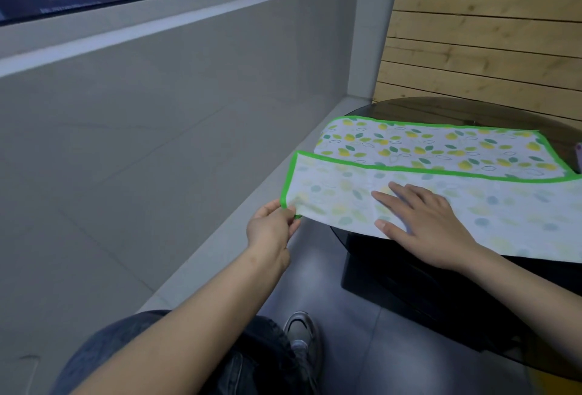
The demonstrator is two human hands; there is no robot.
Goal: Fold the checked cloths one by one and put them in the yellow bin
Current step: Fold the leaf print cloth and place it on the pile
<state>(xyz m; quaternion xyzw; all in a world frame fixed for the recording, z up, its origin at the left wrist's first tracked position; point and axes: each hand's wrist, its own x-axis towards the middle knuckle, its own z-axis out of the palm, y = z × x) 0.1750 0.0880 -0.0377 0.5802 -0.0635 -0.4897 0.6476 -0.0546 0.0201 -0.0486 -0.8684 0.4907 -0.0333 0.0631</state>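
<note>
A white cloth [441, 149] with a yellow and green leaf print and a bright green border lies across the dark round glass table [409, 108]. Its near half is folded over, showing the paler back side. My left hand [274, 227] pinches the cloth's left corner, which hangs past the table's edge. My right hand [422, 215] lies flat on the folded layer with its fingers spread, pressing it to the table. No yellow bin is in view.
The table stands on a black base [393, 284] in a corner, with a grey wall and window to the left and wooden slats [488, 32] behind. A small purple object [579, 155] shows at the right edge. My knee and shoe [299, 331] are below.
</note>
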